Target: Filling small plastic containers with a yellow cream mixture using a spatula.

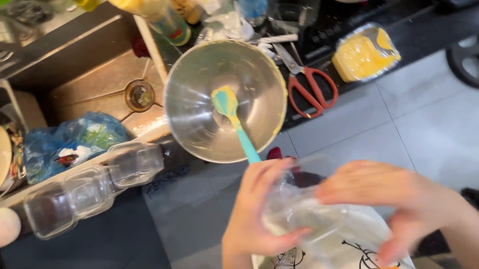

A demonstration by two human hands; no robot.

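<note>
Steel bowl (223, 99) and red scissors (310, 87) crowd the counter edge; floor (446, 120) rightward lies open.

Bowl (193, 115): you see brushed metal, dull sheen, smeared with batter.
Spatula (231, 118): smooth matt silicone or plastic.
Clear cup (298, 214) in your fingers (256, 206): thin glossy plastic.
Scissors (306, 85): steel blades, shiny red plastic handles.
Counter (429, 31): glossy dark stone.
Sink (95, 83): matt metal.
Floor (429, 121): smooth pale tile.

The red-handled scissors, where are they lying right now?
In the head view, the red-handled scissors lie on the dark counter, just right of the metal bowl and left of the clear tub of yellow stuff.
</note>
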